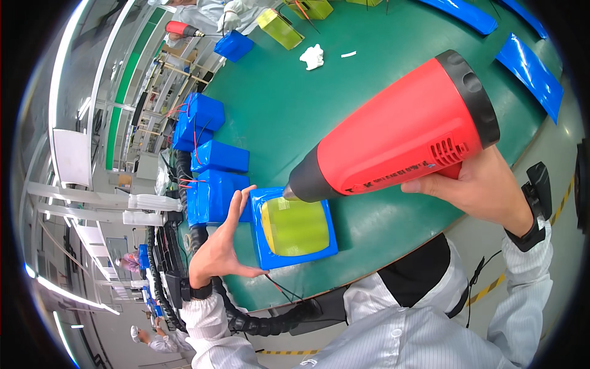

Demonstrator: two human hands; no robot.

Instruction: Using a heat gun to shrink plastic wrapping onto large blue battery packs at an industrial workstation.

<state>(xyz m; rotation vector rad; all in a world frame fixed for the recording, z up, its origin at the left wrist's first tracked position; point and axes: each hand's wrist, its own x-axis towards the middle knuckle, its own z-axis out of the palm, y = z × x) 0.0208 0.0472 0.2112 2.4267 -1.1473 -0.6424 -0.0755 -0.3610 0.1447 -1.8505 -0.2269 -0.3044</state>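
Observation:
My right hand (485, 190) is wrapped round the handle of a red heat gun (393, 132) with a black nozzle and black rear cap. Its nozzle points down and left, over the upper edge of a battery pack (298, 227). Blue film (295, 260) surrounds the pack's sides and folds over the rim of its yellow-green face. Along the pack's left side spreads my left hand (216, 249), thumb at the near corner and fingertips at the far corner, holding it on the green table (381, 227). Red and black wires (284, 290) trail from beneath the pack toward the table edge.
Several blue-wrapped packs (224, 156) line the table's left side, beside a black ribbed hose (184, 169). Across the table are a co-worker's gloved hand (231, 18), another red heat gun (182, 29) and yellow-green packs (281, 28). Blue film sleeves (531, 77) lie far right.

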